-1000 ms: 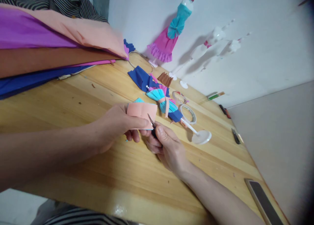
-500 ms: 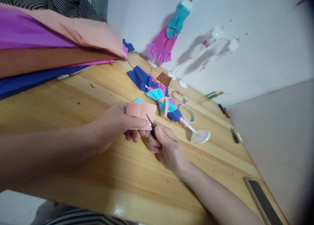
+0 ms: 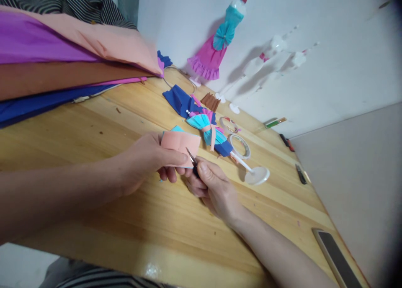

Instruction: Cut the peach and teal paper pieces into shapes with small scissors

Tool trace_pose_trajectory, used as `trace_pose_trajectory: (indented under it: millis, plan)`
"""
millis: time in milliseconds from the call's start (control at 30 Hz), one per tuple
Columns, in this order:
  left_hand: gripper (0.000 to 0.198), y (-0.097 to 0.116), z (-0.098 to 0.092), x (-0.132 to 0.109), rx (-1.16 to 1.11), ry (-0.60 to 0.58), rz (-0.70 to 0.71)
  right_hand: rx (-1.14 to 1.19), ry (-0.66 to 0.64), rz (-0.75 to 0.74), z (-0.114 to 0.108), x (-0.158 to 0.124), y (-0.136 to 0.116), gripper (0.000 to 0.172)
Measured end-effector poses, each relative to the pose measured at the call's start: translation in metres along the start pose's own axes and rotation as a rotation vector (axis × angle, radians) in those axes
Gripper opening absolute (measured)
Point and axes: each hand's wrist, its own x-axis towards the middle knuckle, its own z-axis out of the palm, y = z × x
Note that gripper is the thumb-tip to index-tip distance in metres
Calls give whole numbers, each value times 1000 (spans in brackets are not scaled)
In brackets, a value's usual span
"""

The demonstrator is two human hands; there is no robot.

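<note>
A piece of peach crepe paper [image 3: 180, 141] with turquoise paper showing at its edges is pinched in my left hand [image 3: 153, 156], thumb on top and fingers beneath. My right hand [image 3: 213, 183] is closed round a pair of dark-handled scissors [image 3: 192, 159]; their blade lies across the right part of the peach piece, and the handles are mostly hidden by my fingers. Just beyond my hands a doll stand dressed in blue paper with a turquoise bow [image 3: 204, 127] lies on its side, its white round base [image 3: 256, 176] towards the right.
Stacked coloured paper sheets [image 3: 78, 49] cover the left back of the wooden table [image 3: 141, 233]. Tape rolls [image 3: 240, 145] and folded brown paper [image 3: 210, 101] lie behind the bow. A doll in a pink skirt [image 3: 209, 57] stands by the wall. A phone [image 3: 337, 254] lies at the right edge.
The scissor blade has shifted very slightly left over the peach paper. My hands otherwise keep almost the same place, and nothing has been let go.
</note>
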Motion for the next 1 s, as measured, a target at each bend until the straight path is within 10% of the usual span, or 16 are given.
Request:
trace_pose_trajectory:
  millis: [1000]
  plan:
    - [15,12,-7,0,198,-36,0,-59,-30,-6,-4,0,-1,38]
